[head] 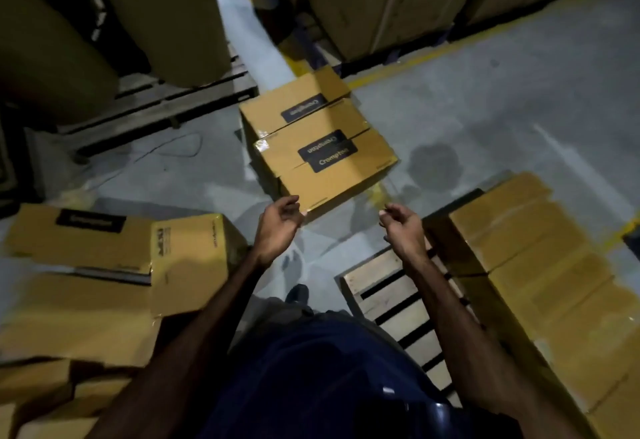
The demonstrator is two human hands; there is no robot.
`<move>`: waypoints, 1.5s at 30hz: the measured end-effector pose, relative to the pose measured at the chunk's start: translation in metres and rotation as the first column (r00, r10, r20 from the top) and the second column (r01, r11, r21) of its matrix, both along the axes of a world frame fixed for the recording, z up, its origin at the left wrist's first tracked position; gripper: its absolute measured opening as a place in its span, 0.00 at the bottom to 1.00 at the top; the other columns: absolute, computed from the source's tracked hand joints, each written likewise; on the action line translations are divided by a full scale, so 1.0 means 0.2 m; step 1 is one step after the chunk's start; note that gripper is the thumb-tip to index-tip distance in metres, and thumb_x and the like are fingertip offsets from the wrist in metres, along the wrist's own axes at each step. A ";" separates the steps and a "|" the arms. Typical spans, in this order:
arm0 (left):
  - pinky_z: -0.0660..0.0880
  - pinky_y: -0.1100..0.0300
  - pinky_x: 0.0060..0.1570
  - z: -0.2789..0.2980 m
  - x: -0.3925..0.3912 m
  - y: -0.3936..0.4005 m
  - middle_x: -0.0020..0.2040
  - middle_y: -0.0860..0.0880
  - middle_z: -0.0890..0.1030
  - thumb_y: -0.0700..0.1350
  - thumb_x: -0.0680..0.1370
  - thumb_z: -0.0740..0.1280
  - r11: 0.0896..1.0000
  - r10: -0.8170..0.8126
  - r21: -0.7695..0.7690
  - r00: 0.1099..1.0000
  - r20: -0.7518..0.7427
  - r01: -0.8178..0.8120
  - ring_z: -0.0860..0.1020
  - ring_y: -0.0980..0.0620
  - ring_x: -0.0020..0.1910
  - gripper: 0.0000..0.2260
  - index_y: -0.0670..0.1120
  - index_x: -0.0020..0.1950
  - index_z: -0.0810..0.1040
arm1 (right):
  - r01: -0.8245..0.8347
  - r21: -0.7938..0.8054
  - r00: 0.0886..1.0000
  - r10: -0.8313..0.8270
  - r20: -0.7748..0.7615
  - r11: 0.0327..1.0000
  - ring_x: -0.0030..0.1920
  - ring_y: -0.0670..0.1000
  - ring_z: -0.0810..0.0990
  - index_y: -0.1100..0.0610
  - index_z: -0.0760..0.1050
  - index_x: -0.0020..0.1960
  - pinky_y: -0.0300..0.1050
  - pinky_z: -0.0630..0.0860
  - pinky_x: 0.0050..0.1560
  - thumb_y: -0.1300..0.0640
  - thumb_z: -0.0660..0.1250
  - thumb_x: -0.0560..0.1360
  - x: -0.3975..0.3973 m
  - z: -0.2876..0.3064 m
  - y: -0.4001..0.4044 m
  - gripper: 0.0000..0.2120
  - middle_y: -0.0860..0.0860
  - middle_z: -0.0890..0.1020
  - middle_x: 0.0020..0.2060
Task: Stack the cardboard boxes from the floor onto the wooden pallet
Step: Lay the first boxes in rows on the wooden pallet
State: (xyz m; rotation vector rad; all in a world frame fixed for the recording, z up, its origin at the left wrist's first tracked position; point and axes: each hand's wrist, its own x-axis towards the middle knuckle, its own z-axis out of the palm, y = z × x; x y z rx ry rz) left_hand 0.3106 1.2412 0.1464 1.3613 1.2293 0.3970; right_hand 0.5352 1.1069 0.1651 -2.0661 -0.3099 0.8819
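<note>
Ahead of the person, on the grey floor [485,99], sit two boxes pushed together, the near box [332,165] closest to the reaching arms. Both hands are stretched toward it, empty, fingers loosely curled. The left hand [278,227] is nearer: its fingertips lie at the box's near corner, though I cannot tell if they touch. The right hand [403,227] hangs apart from the box, off to the right of that corner. The box's long axis runs slantwise, from near-left to far-right, so the right hand has farther to go to catch the other side. The pallet [391,293] lies low at the person's right, boxes already stacked [540,265] on its far side, bare slats beside them.
</note>
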 end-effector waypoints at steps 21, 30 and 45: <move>0.80 0.48 0.62 -0.08 0.26 0.23 0.58 0.47 0.83 0.43 0.81 0.73 0.998 -0.050 0.032 0.962 -0.270 0.060 0.82 0.48 0.58 0.19 0.44 0.71 0.79 | -0.126 -0.034 0.986 0.122 -0.112 0.991 0.58 0.53 0.83 0.57 0.81 0.65 0.49 0.79 0.64 0.57 0.73 0.79 0.23 -0.32 0.39 0.14 0.52 0.86 0.56; 0.79 0.46 0.64 -0.72 0.37 0.89 0.64 0.43 0.83 0.57 0.75 0.74 0.950 -0.311 -0.145 0.887 -0.342 0.277 0.82 0.45 0.62 0.29 0.43 0.72 0.78 | -0.030 -0.267 0.996 0.007 -0.085 0.963 0.59 0.57 0.83 0.57 0.83 0.61 0.41 0.75 0.56 0.59 0.73 0.78 0.30 -0.78 0.78 0.12 0.55 0.86 0.56; 0.73 0.49 0.68 -2.00 0.55 1.56 0.65 0.34 0.81 0.44 0.83 0.71 0.854 -0.517 -0.187 0.751 -0.412 0.485 0.79 0.36 0.66 0.24 0.35 0.76 0.71 | -0.194 -0.421 0.980 0.159 -0.117 0.886 0.73 0.60 0.75 0.55 0.70 0.79 0.50 0.72 0.71 0.51 0.71 0.80 0.27 -2.07 1.43 0.29 0.56 0.76 0.74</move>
